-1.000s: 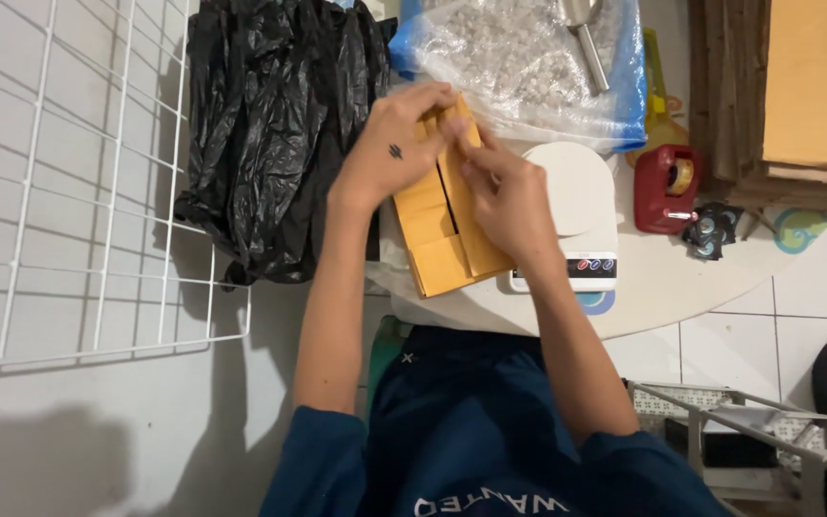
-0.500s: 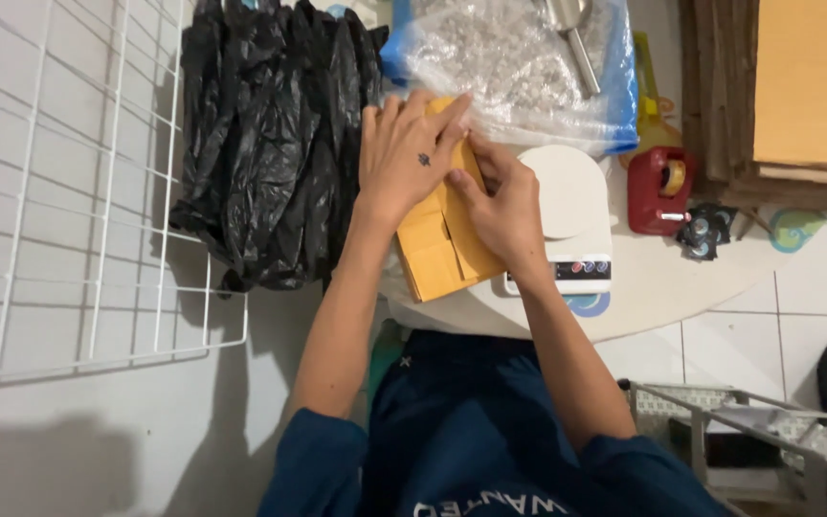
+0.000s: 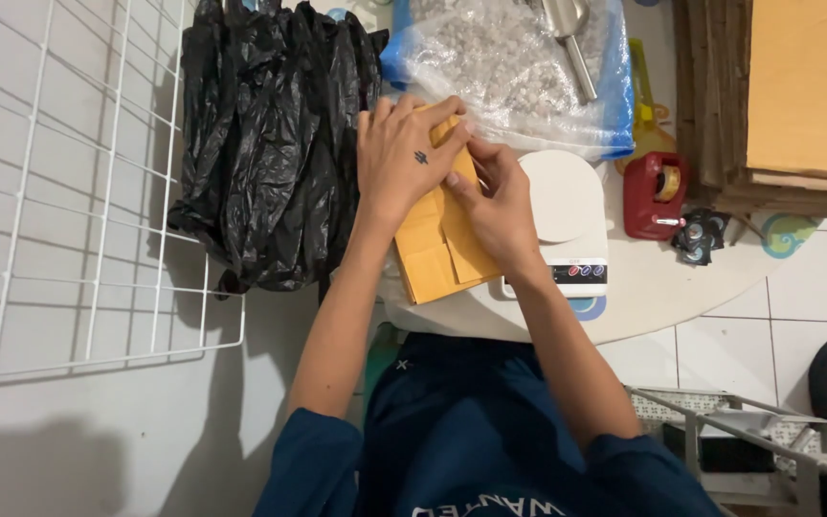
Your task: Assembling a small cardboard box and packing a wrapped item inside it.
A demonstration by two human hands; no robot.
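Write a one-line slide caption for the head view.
Both hands, left hand and right hand, press a brown paper envelope beside a white scale.
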